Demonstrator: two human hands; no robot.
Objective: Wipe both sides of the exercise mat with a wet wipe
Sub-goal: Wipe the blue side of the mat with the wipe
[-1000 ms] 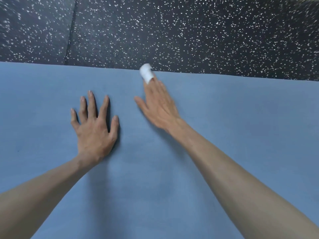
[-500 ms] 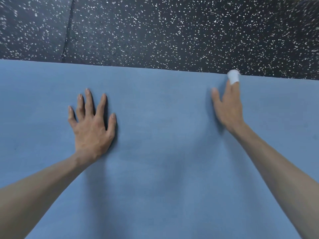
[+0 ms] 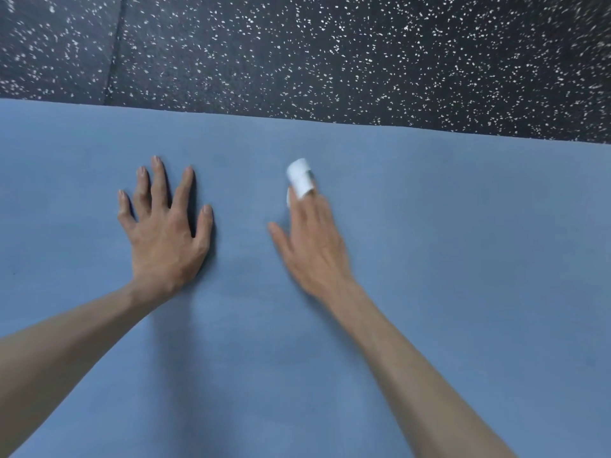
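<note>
exercise mat (image 3: 429, 259) flat on floor (image 3: 330, 61) | left hand (image 3: 165, 239) spread flat, pressing to keep mat steady | right hand (image 3: 314, 246) fingers straight, pressing wet wipe (image 3: 299, 178) near mat's far edge, likely mid-stroke

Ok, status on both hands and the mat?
Left hand flat on blue mat. Right hand presses white wipe under fingers. Nothing in the way.

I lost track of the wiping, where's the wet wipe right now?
In the head view, the wet wipe sits under the right hand fingers on the blue exercise mat, right of the flat left hand.
</note>
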